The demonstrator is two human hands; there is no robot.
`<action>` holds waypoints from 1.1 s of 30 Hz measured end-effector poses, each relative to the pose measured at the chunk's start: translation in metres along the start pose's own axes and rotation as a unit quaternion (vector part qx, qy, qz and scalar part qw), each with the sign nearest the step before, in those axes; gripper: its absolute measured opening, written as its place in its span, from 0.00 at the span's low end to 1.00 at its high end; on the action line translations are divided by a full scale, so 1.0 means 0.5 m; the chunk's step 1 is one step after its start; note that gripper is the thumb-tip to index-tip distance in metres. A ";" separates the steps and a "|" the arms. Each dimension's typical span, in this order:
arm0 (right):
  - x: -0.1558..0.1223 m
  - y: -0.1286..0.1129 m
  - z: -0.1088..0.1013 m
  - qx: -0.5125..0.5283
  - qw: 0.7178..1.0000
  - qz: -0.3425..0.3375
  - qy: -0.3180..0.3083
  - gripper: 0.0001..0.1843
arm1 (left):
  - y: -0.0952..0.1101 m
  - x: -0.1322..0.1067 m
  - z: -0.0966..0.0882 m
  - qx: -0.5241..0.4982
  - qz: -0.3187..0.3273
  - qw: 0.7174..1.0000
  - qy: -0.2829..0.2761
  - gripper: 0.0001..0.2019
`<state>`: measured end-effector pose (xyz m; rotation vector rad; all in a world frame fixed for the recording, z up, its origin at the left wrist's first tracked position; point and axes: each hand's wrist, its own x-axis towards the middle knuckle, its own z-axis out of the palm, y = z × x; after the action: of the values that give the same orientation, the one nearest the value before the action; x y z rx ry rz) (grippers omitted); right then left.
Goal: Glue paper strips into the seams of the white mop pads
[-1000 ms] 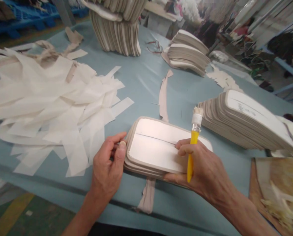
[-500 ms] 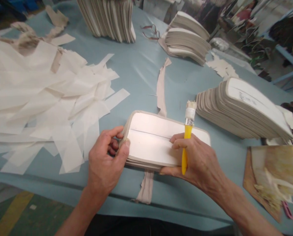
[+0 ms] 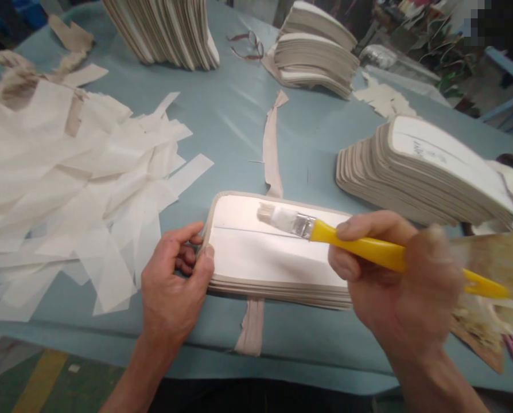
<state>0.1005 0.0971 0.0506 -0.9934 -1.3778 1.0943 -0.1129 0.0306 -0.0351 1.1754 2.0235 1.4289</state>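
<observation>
A small stack of white panels with beige edging (image 3: 256, 258) lies in front of me, a dark line running along its top face. Its left end is gripped by my left hand (image 3: 174, 275), thumb on top and fingers curled round the side. My right hand (image 3: 394, 281), partly blurred, holds a paintbrush with a yellow handle (image 3: 364, 246). The brush's pale bristles point left over the top panel; whether they touch it I cannot tell. Under the stack runs a beige fabric strip (image 3: 272, 149), its ends showing at the back and front.
Loose whitish strips (image 3: 88, 189) are heaped at left. More panel stacks stand at right (image 3: 381, 172), at the back (image 3: 166, 34) and back right (image 3: 312, 57), near eyeglasses (image 3: 248, 46). A stained yellowish sheet (image 3: 497, 258) lies at far right on the blue-green table (image 3: 222, 126).
My right hand has let go of the stack's right side and lifted. The brush has swung from upright to nearly level, bristles now over the panel. My left hand keeps its hold.
</observation>
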 end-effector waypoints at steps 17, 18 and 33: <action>0.028 0.027 0.140 -0.028 0.999 0.043 0.000 0.17 | -0.010 -0.005 0.007 0.000 0.070 0.998 -0.005 0.14; 0.028 0.030 0.142 -0.033 0.998 0.048 -0.005 0.17 | -0.010 -0.005 0.008 0.000 0.070 0.998 -0.003 0.14; 0.028 0.028 0.047 -0.112 0.992 0.051 0.041 0.17 | -0.004 0.006 0.000 0.039 0.035 0.999 0.013 0.21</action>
<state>0.0758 0.1120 0.0398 -1.2696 -1.4167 0.9760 -0.1155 0.0326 -0.0366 1.2775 2.0925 1.4156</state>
